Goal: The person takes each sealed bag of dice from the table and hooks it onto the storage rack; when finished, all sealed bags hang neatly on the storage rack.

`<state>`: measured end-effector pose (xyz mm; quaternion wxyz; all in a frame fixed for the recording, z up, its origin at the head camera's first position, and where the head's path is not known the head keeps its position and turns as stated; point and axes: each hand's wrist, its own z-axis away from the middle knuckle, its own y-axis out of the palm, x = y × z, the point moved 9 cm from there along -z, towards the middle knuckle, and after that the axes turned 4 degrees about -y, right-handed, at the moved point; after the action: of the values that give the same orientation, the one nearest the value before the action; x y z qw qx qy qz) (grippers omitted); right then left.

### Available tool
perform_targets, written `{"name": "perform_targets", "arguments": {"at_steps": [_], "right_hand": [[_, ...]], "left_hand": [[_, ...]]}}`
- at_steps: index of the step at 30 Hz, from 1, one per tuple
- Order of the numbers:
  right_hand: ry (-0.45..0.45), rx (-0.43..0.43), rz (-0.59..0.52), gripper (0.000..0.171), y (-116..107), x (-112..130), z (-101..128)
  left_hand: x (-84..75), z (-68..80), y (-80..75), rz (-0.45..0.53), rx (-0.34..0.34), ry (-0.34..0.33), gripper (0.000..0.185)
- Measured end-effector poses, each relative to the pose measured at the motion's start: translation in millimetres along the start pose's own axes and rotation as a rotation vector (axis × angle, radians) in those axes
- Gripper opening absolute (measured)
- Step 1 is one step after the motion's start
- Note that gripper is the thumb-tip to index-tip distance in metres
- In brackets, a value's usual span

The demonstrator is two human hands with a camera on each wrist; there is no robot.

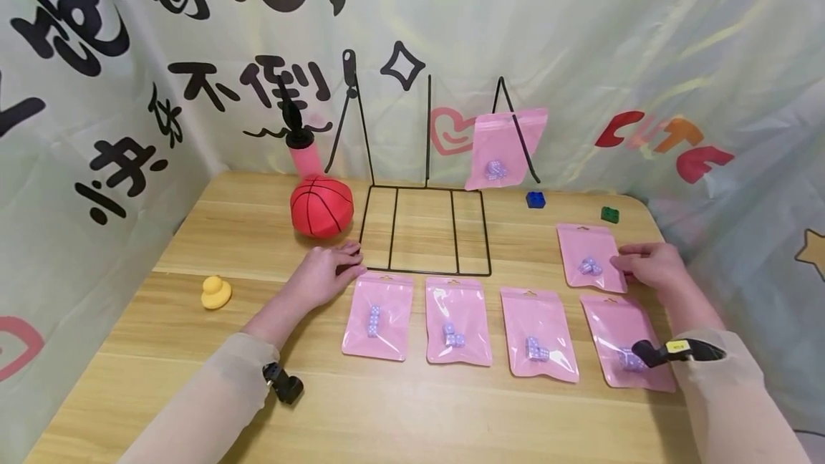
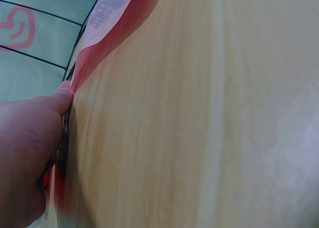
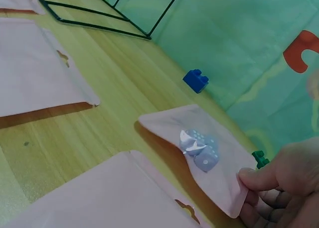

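In the head view my right hand pinches the right edge of a pink zip pouch between thumb and fingers. Light purple dice show through its clear front, and the right wrist view has the pouch bent and partly raised off the table. With thumb and fingertips, my left hand grips the front left corner of a black wire rack. The left thumb also meets the top edge of the nearest pouch. The left fingers are mostly hidden in the left wrist view.
Further pink pouches with dice lie in a row before the rack. One pouch hangs at the rack's right. A red ball, pink pump, yellow duck, blue brick and green brick stand around.
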<state>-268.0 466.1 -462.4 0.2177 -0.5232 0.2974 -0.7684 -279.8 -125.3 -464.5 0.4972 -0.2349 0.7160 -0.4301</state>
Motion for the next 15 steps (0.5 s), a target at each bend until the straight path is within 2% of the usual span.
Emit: {"name": "perform_targets", "arguments": {"at_steps": [7,15], "right_hand": [[-0.057,0.042,-0.014,0.059,0,8,7],[-0.086,0.034,-0.046,0.055,-2,14,10]], "left_hand": [[-1.1,-0.8,-0.6,0.010,0.001,-0.002,0.035],[1.3,-0.2,1.3,0.005,0.003,0.001,0.036]]}}
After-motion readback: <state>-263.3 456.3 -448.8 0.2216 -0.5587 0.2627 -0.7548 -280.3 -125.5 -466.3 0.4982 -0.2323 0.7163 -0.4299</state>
